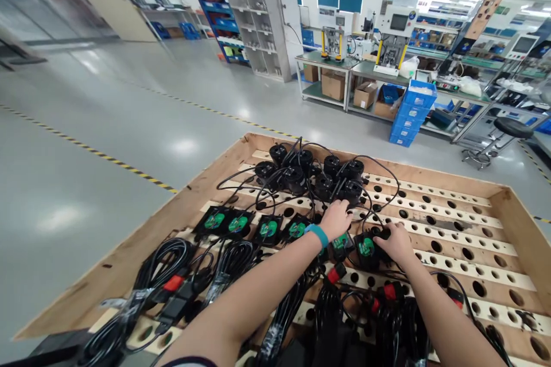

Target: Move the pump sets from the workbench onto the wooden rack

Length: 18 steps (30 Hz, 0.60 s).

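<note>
My left hand (pixel 337 219), with a teal wristband (pixel 317 235), has its fingers closed against the lower side of a black cylindrical unit (pixel 350 188). The fingertips are partly hidden. That cylinder is the front right one of a cluster joined by black cables. To the right, my right hand (pixel 396 242) grips the right edge of a black square unit (pixel 365 248) bearing a green round label, thumb on the near side. More such square units (pixel 269 229) lie in a row to its left. One of them (pixel 341 245) is partly covered by my left forearm.
A shallow wooden crate (pixel 456 178) with slats full of round holes holds everything. Coiled black cables (pixel 163 264) and red-and-black connectors (pixel 337 273) lie nearer me. Beyond the crate are stacked blue bins (pixel 412 112), workbenches (pixel 327 63) and a stool (pixel 512 127).
</note>
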### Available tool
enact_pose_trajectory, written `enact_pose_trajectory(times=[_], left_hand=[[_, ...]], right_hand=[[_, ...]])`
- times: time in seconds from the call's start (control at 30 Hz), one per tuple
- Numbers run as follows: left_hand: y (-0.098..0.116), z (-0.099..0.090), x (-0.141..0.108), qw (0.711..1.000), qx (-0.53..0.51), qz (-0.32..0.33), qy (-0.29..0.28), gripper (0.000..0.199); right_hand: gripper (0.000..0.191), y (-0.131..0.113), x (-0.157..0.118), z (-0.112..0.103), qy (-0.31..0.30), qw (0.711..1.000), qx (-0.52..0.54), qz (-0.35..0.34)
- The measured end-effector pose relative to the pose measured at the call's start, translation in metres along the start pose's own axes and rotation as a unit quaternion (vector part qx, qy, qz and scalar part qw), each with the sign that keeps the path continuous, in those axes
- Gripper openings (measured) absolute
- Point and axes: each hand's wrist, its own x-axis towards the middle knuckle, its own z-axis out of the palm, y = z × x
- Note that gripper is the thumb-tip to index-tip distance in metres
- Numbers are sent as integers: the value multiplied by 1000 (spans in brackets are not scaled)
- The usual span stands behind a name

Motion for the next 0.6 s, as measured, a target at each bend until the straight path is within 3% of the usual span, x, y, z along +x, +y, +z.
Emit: enact_pose_trajectory(times=[0.1,0.17,0.27,0.37,0.47,0.6], left_hand=[[12,14,5,997,20,-46,-57,34],[15,17,-3,997,39,-54,-47,35],[17,22,-26,992,111,-53,-13,59],[18,29,-49,983,177,-23,-39,94],[17,31,-56,973,211,-4,-92,91],[19,23,-49,959,232,10,-162,79]], right_hand=[[27,8,-1,-13,-22,998,58,20],[20,19,-2,-21,-20,994,110,0],[29,36,-3,-31,-25,975,216,-48],[39,49,3,-36,-94,943,315,-57],[43,55,9,-43,-165,916,365,-30],[40,55,4,-58,-204,871,441,-69]])
